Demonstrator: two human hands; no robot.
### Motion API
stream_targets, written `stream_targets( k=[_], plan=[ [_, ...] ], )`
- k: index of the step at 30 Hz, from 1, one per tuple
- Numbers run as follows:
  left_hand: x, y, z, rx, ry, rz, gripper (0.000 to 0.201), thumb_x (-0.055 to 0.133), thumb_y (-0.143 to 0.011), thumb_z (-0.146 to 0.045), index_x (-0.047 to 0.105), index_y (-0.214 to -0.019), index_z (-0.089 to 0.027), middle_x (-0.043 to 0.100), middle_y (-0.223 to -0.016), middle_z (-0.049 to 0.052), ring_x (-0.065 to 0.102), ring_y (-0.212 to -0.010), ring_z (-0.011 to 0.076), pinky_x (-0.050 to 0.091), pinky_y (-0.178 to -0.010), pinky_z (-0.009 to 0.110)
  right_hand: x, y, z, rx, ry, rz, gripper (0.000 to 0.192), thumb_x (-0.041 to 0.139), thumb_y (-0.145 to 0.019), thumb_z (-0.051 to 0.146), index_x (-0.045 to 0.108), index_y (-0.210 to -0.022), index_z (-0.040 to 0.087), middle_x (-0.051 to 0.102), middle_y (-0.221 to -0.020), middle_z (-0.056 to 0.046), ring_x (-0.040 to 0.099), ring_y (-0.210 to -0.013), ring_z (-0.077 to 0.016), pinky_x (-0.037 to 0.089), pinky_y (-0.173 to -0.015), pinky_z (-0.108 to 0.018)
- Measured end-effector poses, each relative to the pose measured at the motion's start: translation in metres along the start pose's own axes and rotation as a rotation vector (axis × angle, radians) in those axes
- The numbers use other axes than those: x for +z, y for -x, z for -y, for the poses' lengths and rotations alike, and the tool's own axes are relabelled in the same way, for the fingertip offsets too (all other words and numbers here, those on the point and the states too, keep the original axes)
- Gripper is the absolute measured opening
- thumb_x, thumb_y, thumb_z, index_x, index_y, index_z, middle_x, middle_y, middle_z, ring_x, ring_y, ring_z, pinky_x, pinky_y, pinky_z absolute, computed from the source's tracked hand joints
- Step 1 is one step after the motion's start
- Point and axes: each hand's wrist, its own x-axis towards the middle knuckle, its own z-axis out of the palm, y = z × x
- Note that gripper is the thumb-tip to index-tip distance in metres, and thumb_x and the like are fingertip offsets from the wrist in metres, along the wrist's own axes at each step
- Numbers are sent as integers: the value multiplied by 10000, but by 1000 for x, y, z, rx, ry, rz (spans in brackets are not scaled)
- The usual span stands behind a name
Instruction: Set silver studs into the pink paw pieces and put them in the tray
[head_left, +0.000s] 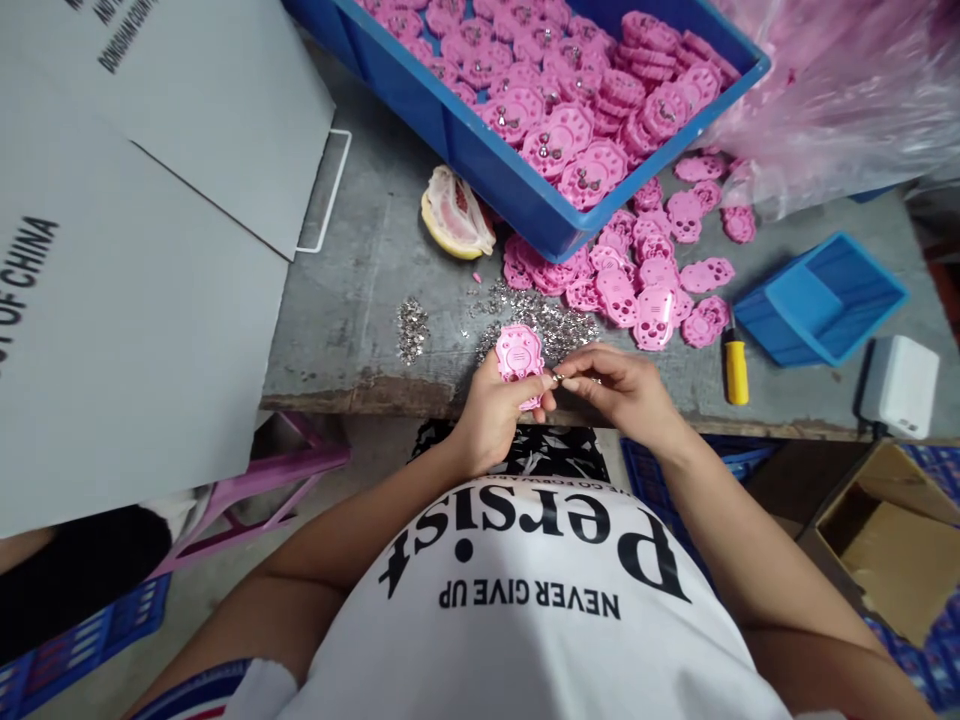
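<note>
My left hand (493, 408) is closed on a pink plastic shell piece (519, 350), held upright over the table's front edge. Close beside it, my right hand (622, 385) pinches a small metal part (558, 379) near the piece's right side. The fingertips of both hands nearly meet there. Just beyond my hands lies a spread of small metal parts (551, 325), and a smaller pile of metal bits (412, 330) sits to the left. More pink pieces (616, 290) are heaped behind the metal parts.
A blue crate (487, 165) full of pink pieces stands at the back. A cut fruit (456, 215) lies beside it. To the right are a small blue bin (821, 300), a yellow-handled screwdriver (736, 370) and a white device (898, 385). A large carton (150, 300) blocks the left.
</note>
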Motion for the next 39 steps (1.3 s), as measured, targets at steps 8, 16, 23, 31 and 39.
stream_targets(
  k=[8,16,23,31,39],
  plan=[
    [-1,1,0,-45,49,119,387,823,-722,-198,518,-962,-195,643,-755,-31,615,-590,106,410,-481,225,-6,-3,5,-84,97,-9,183,682,-964,381,746,-839,264,758,-828,-31,698,-750,-193,550,-714,-344],
    [-3,4,-4,-118,77,227,326,785,-749,-173,560,-984,-192,643,-746,-15,595,-565,102,395,-472,233,-16,-7,5,-26,-66,97,244,700,-940,486,761,-874,259,752,-861,-45,700,-789,-205,555,-743,-357],
    [0,2,-3,-54,142,252,306,741,-859,-329,586,-1088,-198,714,-899,44,697,-738,172,505,-597,281,-14,-3,3,27,-130,-49,215,761,-890,442,724,-779,261,686,-883,-45,658,-845,-219,547,-792,-393],
    [3,6,0,106,215,326,599,750,-876,-401,536,-1431,-332,648,-1388,64,517,-1427,270,443,-1166,456,29,8,5,258,-527,-418,182,827,-783,352,699,-708,247,704,-1078,-68,656,-1120,-291,514,-1028,-528],
    [1,7,2,295,154,299,494,847,-754,-187,668,-1193,-325,610,-1443,28,472,-1468,249,363,-1240,427,38,11,20,279,-531,-447,207,859,-766,359,698,-699,247,693,-1274,-69,588,-1300,-323,416,-1146,-583]
  ],
)
